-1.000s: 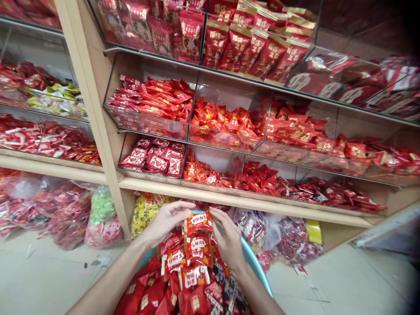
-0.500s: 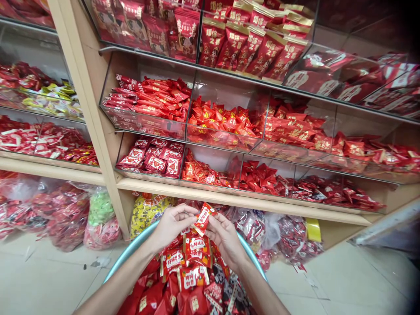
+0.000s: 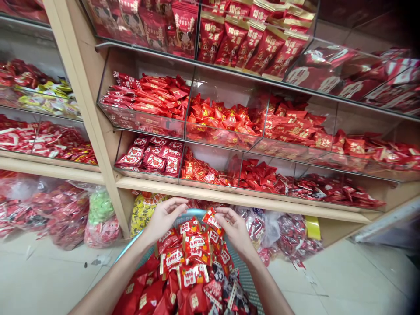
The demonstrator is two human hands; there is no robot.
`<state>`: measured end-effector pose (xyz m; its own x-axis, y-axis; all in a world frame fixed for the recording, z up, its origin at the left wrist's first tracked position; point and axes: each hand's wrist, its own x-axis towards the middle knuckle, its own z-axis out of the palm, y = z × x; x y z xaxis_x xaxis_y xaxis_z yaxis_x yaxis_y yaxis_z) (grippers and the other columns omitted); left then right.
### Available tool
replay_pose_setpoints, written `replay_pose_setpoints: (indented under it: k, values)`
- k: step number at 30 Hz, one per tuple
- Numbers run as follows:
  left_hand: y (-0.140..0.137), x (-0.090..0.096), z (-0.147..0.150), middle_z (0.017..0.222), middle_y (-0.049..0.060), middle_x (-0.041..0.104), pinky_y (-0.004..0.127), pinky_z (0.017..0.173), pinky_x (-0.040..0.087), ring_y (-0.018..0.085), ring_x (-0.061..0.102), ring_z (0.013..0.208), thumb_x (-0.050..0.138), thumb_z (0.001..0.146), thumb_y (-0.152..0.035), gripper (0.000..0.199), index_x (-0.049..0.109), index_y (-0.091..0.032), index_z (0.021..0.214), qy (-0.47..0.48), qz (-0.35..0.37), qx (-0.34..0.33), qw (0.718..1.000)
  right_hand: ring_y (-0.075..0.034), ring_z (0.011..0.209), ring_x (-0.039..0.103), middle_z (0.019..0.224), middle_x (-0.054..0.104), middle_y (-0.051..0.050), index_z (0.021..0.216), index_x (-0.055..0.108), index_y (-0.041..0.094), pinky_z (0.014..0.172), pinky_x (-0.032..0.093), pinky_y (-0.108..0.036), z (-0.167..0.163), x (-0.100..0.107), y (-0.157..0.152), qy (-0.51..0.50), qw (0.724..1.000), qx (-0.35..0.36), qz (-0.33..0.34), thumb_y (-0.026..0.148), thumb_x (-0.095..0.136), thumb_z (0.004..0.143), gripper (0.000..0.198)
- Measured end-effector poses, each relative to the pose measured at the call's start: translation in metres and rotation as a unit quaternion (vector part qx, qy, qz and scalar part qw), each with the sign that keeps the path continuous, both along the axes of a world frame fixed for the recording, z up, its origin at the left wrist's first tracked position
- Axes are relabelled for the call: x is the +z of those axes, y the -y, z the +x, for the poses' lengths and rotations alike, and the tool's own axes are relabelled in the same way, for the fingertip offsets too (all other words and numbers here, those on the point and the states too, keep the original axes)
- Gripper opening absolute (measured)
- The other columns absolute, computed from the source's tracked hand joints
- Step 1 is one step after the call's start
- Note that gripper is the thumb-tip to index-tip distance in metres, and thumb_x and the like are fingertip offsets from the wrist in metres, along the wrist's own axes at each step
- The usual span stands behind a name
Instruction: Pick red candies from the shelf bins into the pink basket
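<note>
A teal basket (image 3: 246,276) full of wrapped sweets is in front of me. Between the thumb and fingers of my right hand (image 3: 235,231) is a small red candy packet (image 3: 210,216) with white printing, at the far side of the basket. My left hand (image 3: 165,217) hovers over the far left rim with nothing in it, thumb and fingers slightly apart. Below both hands lie red packets with white labels (image 3: 197,246). Plain red packets (image 3: 147,297) fill the near left, and black-and-white ones (image 3: 231,291) the near right.
Wooden shelving (image 3: 229,199) with clear bins of red packets (image 3: 147,98) rises ahead. Under the lowest shelf sit a yellow bag (image 3: 144,212) and plastic bags of sweets (image 3: 292,234). More bags (image 3: 65,218) stand on the tiled floor (image 3: 52,275) at left.
My left hand has come off the packet and moved left. My right hand has shifted slightly right and still holds the packet, uncovering more of the basket's contents.
</note>
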<state>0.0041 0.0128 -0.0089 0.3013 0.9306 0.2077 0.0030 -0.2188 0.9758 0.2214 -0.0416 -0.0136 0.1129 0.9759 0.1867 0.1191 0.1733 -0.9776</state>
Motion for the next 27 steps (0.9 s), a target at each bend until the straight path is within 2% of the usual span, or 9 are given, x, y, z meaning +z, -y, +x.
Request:
replay_pose_setpoints:
  k: [4,7,11,14,17,20,22,27]
  values:
    - [-0.004,0.001,-0.004,0.084,0.009,0.064,0.025,0.067,0.049,0.016,0.061,0.077,0.060,0.074,-0.040,0.040,0.058,-0.008,0.098,-0.004,-0.005,0.023,1.000,-0.017,0.078,0.057,0.082,0.065,-0.003,0.082,0.062,0.016,0.074,0.044,-0.029,-0.007,-0.001,0.004,0.053,0.998,0.042,-0.007,0.041,0.061,0.075,0.025]
    - [-0.003,0.002,-0.003,0.083,0.009,0.064,0.025,0.067,0.049,0.016,0.060,0.076,0.059,0.075,-0.040,0.040,0.058,-0.008,0.098,-0.009,-0.006,0.022,1.000,-0.017,0.079,0.057,0.082,0.065,-0.003,0.083,0.063,0.017,0.074,0.043,-0.029,-0.016,-0.003,0.005,0.096,0.993,0.060,0.014,0.040,0.058,0.078,0.024]
    - [-0.003,-0.001,-0.003,0.083,0.009,0.063,0.025,0.069,0.048,0.016,0.060,0.077,0.057,0.077,-0.039,0.038,0.058,-0.008,0.099,-0.023,0.000,0.018,1.000,-0.019,0.083,0.058,0.087,0.066,-0.003,0.085,0.063,0.020,0.077,0.042,-0.030,-0.021,-0.005,0.005,0.196,0.978,0.050,0.054,0.039,0.052,0.082,0.022]
    - [-0.001,0.001,-0.002,0.085,0.008,0.063,0.025,0.071,0.047,0.015,0.059,0.077,0.055,0.079,-0.038,0.035,0.058,-0.010,0.100,-0.042,0.031,-0.001,0.999,-0.019,0.084,0.059,0.089,0.065,-0.004,0.089,0.064,0.023,0.078,0.041,-0.031,-0.021,-0.004,0.005,0.286,0.954,0.036,0.086,0.038,0.047,0.086,0.023]
    - [0.008,0.007,0.003,0.091,0.006,0.061,0.025,0.077,0.044,0.014,0.056,0.083,0.055,0.081,-0.034,0.025,0.063,-0.013,0.094,-0.082,0.099,-0.051,0.990,-0.019,0.080,0.059,0.091,0.063,-0.006,0.092,0.062,0.023,0.070,0.041,-0.028,-0.023,-0.004,0.006,0.372,0.923,0.004,0.101,0.039,0.043,0.088,0.025]
    - [0.019,0.011,0.011,0.092,0.003,0.060,0.024,0.085,0.039,0.012,0.054,0.089,0.054,0.082,-0.029,0.017,0.066,-0.018,0.085,-0.131,0.162,-0.121,0.970,-0.018,0.071,0.059,0.089,0.060,-0.008,0.091,0.059,0.021,0.058,0.037,-0.026,-0.026,-0.005,0.008,0.472,0.875,-0.054,0.092,0.040,0.039,0.089,0.028]
    - [0.023,0.008,0.015,0.093,0.002,0.060,0.025,0.086,0.038,0.012,0.053,0.090,0.053,0.083,-0.030,0.017,0.067,-0.020,0.087,-0.160,0.180,-0.153,0.958,-0.018,0.065,0.059,0.087,0.059,-0.008,0.090,0.056,0.018,0.052,0.034,-0.026,-0.028,-0.006,0.008,0.520,0.845,-0.093,0.081,0.041,0.036,0.090,0.030]
    - [0.024,-0.003,0.017,0.097,0.002,0.057,0.026,0.086,0.036,0.012,0.051,0.092,0.049,0.085,-0.030,0.019,0.065,-0.021,0.092,-0.209,0.198,-0.161,0.944,-0.016,0.059,0.057,0.085,0.055,-0.007,0.087,0.050,0.018,0.046,0.029,-0.026,-0.029,-0.011,0.005,0.569,0.809,-0.134,0.069,0.038,0.033,0.091,0.027]
